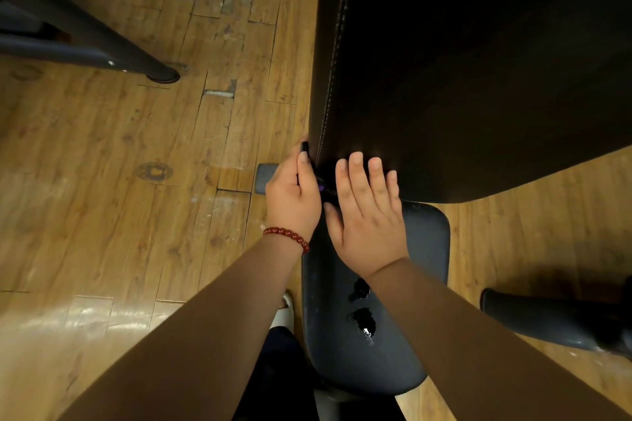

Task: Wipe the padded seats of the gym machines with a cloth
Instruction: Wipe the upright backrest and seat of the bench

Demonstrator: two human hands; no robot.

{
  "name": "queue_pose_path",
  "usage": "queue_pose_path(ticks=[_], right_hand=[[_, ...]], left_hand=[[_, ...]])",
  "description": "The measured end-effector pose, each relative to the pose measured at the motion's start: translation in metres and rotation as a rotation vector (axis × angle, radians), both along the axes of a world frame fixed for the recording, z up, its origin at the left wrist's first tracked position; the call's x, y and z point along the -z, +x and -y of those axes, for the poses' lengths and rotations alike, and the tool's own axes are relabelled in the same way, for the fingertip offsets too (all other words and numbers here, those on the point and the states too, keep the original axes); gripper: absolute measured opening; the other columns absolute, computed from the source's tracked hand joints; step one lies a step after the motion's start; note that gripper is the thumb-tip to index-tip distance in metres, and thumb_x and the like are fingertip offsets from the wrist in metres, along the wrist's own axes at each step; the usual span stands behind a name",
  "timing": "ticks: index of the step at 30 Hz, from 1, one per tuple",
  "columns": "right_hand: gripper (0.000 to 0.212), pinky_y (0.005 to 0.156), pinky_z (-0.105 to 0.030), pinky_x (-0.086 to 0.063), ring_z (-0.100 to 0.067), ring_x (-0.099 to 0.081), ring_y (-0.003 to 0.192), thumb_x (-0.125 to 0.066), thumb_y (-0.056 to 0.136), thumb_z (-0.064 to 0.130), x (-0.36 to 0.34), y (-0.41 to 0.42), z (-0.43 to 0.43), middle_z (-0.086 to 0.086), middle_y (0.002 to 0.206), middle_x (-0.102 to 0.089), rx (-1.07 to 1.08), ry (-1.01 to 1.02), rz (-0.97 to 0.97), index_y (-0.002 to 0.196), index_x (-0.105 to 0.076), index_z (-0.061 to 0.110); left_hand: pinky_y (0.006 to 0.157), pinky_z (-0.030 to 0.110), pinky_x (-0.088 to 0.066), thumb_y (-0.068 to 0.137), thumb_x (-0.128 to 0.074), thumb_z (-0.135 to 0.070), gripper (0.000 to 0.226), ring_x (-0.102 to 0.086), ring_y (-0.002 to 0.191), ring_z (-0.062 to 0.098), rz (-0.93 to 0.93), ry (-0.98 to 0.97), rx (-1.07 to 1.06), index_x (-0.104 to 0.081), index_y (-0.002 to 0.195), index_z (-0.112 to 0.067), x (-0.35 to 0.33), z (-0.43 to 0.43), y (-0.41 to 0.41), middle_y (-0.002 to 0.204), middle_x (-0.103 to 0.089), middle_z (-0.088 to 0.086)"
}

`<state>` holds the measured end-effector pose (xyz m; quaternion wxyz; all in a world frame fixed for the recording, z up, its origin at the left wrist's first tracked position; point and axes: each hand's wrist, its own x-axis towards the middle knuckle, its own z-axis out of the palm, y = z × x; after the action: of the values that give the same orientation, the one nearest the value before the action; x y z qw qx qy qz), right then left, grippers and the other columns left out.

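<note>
A large dark brown back pad (461, 72) with a stitched seam fills the upper right. Below it lies a dark grey padded seat (420, 249) with two torn holes. My right hand (367, 212) rests flat where the two pads meet, its straight fingers on the lower end of the back pad. My left hand (290, 195), with a red bead bracelet at the wrist, is at the back pad's left edge. Its fingers curl round a small dark object (304, 147) with a purple spot; what that object is I cannot tell. No cloth is plainly visible.
Wooden plank floor (136, 181) spreads to the left. Black machine legs (102, 34) cross the upper left. A grey foot (265, 178) pokes out beside my left hand. A black roller pad (547, 318) lies at the lower right. A white shoe (285, 313) shows under my left arm.
</note>
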<state>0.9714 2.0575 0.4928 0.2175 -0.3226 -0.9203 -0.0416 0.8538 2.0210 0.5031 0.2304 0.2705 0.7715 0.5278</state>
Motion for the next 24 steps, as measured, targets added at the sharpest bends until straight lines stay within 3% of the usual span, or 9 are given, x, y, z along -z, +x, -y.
queue_pose_path(ticks=[4,10,15,19,22,24], right_hand=[[0.074,0.121,-0.038,0.005,-0.016,0.013,0.148,-0.037,0.098,0.037,0.002,0.0,-0.001,0.004,0.161,0.017,-0.01,0.012,0.007,0.153,0.01,0.019],[0.073,0.121,-0.039,0.003,-0.017,0.011,0.149,-0.037,0.099,0.036,0.004,0.002,0.0,0.003,0.161,0.018,-0.022,0.014,-0.001,0.154,0.008,0.019],[0.075,0.121,-0.039,0.003,-0.016,0.011,0.149,-0.04,0.098,0.036,0.008,0.001,-0.002,0.003,0.161,0.019,-0.029,0.035,-0.001,0.154,0.007,0.019],[0.074,0.121,-0.039,0.003,-0.017,0.011,0.149,-0.039,0.098,0.036,0.006,0.001,0.0,0.003,0.161,0.017,-0.017,0.009,0.013,0.154,0.007,0.019],[0.07,0.122,-0.038,0.002,-0.016,0.01,0.149,-0.036,0.098,0.036,0.003,0.005,0.002,-0.002,0.162,0.001,-0.022,-0.026,0.076,0.155,0.002,0.018],[0.066,0.122,-0.039,-0.001,-0.016,0.009,0.149,-0.036,0.099,0.036,0.003,0.012,0.004,-0.001,0.16,-0.004,-0.049,-0.057,0.142,0.153,-0.004,0.015]], left_hand=[[0.066,0.021,-0.045,0.104,-0.034,-0.027,0.029,-0.058,0.069,0.0,0.104,-0.092,0.004,-0.063,0.101,-0.027,0.012,0.0,0.001,0.075,-0.06,-0.013],[0.059,0.008,-0.042,0.104,-0.036,-0.027,0.035,-0.056,0.064,-0.007,0.105,-0.058,-0.036,-0.065,0.118,-0.014,0.009,0.0,0.0,0.072,-0.058,-0.013],[0.065,0.009,-0.045,0.104,-0.033,-0.028,0.037,-0.059,0.072,-0.003,0.043,-0.058,-0.028,-0.06,0.128,-0.019,0.012,0.0,0.005,0.087,-0.065,-0.005],[0.064,0.009,-0.045,0.104,-0.032,-0.03,0.038,-0.06,0.073,-0.003,0.02,-0.116,0.05,-0.057,0.131,-0.023,0.021,0.006,0.002,0.084,-0.065,-0.008],[0.065,0.016,-0.048,0.104,-0.033,-0.031,0.04,-0.06,0.071,0.001,-0.019,-0.175,0.121,-0.054,0.136,-0.022,0.024,0.015,0.0,0.087,-0.067,-0.004],[0.062,0.007,-0.044,0.104,-0.034,-0.029,0.04,-0.059,0.067,-0.001,-0.037,-0.217,0.148,-0.051,0.139,-0.023,0.023,0.021,0.003,0.086,-0.065,-0.005]])
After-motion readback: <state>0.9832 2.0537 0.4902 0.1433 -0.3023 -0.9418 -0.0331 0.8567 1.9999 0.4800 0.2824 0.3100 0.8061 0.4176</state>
